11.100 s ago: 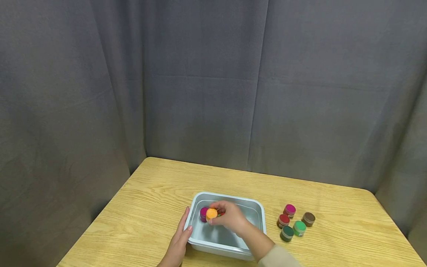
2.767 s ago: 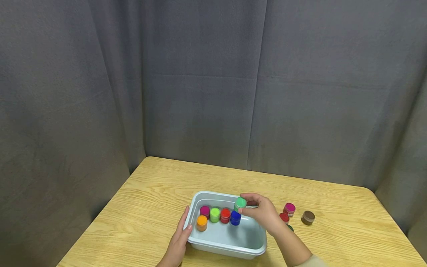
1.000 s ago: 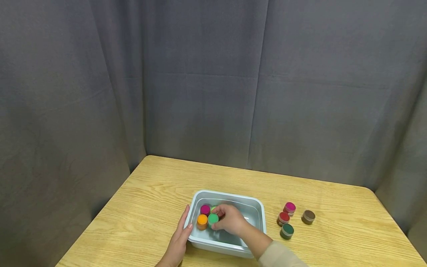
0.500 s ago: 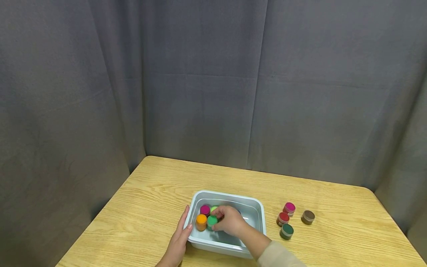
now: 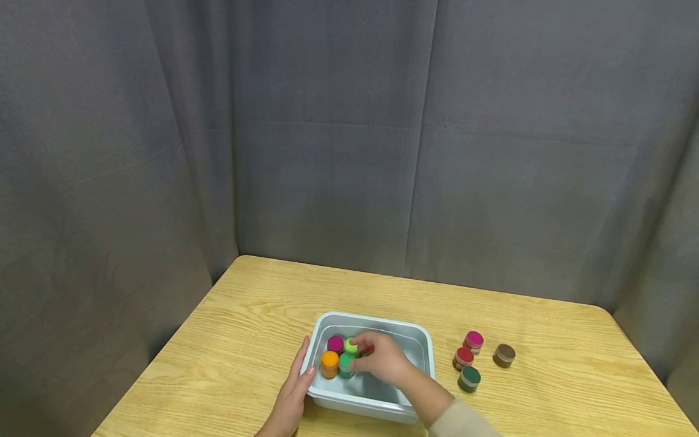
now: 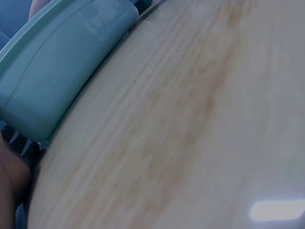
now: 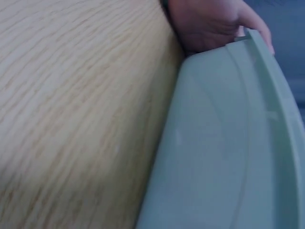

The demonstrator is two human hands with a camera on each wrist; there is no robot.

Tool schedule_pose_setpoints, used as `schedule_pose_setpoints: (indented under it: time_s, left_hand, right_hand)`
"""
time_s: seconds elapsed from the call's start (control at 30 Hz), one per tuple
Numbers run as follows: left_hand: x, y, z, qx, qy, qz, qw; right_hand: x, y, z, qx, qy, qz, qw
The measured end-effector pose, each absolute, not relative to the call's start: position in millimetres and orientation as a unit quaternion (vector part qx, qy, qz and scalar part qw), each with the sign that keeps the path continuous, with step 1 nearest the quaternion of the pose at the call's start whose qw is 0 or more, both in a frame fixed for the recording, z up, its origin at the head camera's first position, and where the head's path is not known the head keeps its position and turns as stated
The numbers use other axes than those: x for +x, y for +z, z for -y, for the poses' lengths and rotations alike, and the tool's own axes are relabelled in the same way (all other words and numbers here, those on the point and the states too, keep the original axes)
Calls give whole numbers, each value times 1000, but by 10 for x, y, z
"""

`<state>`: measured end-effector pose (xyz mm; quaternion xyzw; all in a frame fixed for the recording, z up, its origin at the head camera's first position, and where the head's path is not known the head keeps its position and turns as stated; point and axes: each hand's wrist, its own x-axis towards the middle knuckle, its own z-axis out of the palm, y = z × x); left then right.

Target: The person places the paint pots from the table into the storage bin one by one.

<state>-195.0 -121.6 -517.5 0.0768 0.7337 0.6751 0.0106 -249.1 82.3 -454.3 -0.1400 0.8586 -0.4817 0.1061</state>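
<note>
In the head view, a pale blue-green plastic tub (image 5: 377, 400) stands on the wooden table. My left hand (image 5: 289, 394) holds its left end, thumb over the rim and fingers along the outer wall. Inside are small paint jars: purple (image 5: 335, 345), lime green (image 5: 352, 346), orange (image 5: 329, 364) and green (image 5: 346, 365), with a red jar (image 5: 368, 349) partly hidden behind my right hand. My right hand (image 5: 382, 358) is over the tub, fingers parted, thumb beside the green jar and fingertips near the lime one. The wrist views show mostly the tub's outer wall (image 7: 205, 143).
Right of the tub stand several more jars: magenta (image 5: 474, 342), red (image 5: 463, 358), dark green (image 5: 469, 379) and brown (image 5: 504, 355). Grey curtains (image 5: 338, 152) hang behind the wooden table (image 5: 262, 303) and at its sides.
Lime, red and blue jars came into the tub, and the orange one was set down. The green jar came from the right, was placed beside the orange, and my right hand let go.
</note>
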Motion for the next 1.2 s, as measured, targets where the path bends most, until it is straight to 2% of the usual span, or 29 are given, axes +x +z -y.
schedule_pose_setpoints:
  time_s: [0.37, 0.87, 1.2]
  left_hand:
    - [-1942, -5170, 1213, 77, 672, -737, -1]
    - [-1941, -5181, 1215, 78, 664, -744, -10]
    - [-1935, -5177, 1210, 82, 668, -740, -7]
  right_hand:
    - [-2423, -4318, -1089, -104, -513, -846, 98]
    - [-2313, -4146, -1579, -9, -527, -849, 32]
    - [-2220, -4148, -1954, 9, -509, -861, 6]
